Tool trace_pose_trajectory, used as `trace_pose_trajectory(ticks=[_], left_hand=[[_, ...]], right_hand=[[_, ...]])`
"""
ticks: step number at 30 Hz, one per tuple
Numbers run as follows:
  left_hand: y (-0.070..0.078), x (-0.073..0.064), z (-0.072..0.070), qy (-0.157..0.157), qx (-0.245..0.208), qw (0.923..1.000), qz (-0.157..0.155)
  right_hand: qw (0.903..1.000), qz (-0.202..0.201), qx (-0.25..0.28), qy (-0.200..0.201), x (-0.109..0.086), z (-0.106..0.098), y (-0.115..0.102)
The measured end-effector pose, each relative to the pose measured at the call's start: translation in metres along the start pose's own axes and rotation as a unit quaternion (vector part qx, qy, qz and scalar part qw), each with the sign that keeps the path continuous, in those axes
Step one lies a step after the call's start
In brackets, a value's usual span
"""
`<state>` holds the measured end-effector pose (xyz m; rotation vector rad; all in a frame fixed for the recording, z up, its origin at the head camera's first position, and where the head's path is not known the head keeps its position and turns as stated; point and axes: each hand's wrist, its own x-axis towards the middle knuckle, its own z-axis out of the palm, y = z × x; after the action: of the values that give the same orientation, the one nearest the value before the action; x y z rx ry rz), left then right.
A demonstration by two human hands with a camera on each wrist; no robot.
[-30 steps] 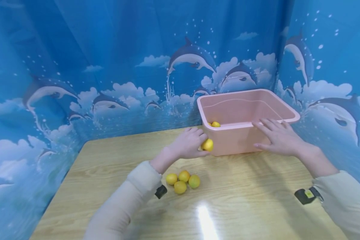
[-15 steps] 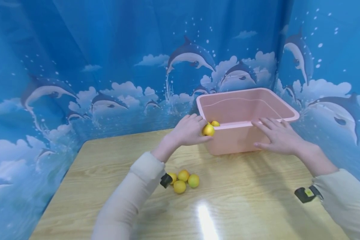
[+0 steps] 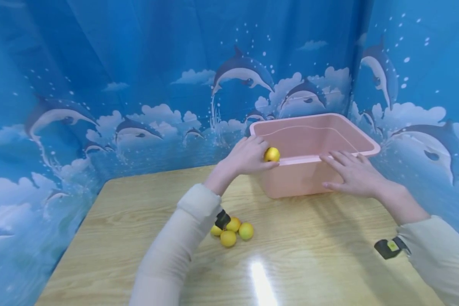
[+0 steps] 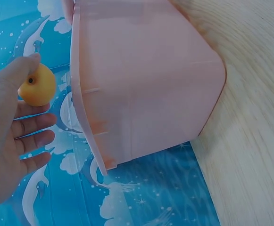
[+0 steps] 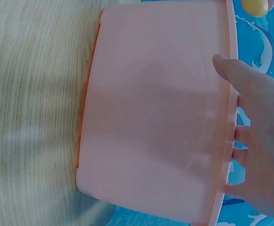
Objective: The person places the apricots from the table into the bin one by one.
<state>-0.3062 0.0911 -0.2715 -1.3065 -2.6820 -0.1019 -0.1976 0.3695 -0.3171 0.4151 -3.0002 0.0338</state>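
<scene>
My left hand [image 3: 250, 156] pinches a small round yellow fruit [image 3: 272, 154] between thumb and fingers, at the front left corner of a pink plastic bin [image 3: 294, 180]. In the left wrist view the fruit [image 4: 38, 85] shows a dark spot, and the other fingers spread below it, beside the rim. My right hand [image 3: 353, 174] rests at the front rim with loose, fairly straight fingers; its thumb [image 5: 226, 66] lies apart from them on the bin's outer side. The fruit inside the bin is hidden behind the left hand.
Several yellow fruits [image 3: 228, 238] lie clustered on the wooden table [image 3: 137, 216], partly under the left wrist's black camera [image 3: 222, 219]. A blue dolphin-print curtain [image 3: 157, 85] stands close behind the bin and along the right side.
My left hand has risen with its fruit from in front of the bin to the rim at its left corner. The right hand has stayed at the front rim.
</scene>
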Motion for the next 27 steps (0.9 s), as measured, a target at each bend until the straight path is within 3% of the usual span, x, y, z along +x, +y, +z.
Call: trace_pose_trajectory(ticks=[14, 27], left_hand=[[0.001, 0.023, 0.002, -0.017, -0.001, 0.9995, -0.025], [0.008, 0.037, 0.008, -0.025, 0.023, 0.9992, -0.021]], right_hand=[[0.9999, -0.003, 0.007, 0.008, 0.0, 0.002, 0.001], [1.0, 0.001, 0.003, 0.006, -0.001, 0.002, -0.001]])
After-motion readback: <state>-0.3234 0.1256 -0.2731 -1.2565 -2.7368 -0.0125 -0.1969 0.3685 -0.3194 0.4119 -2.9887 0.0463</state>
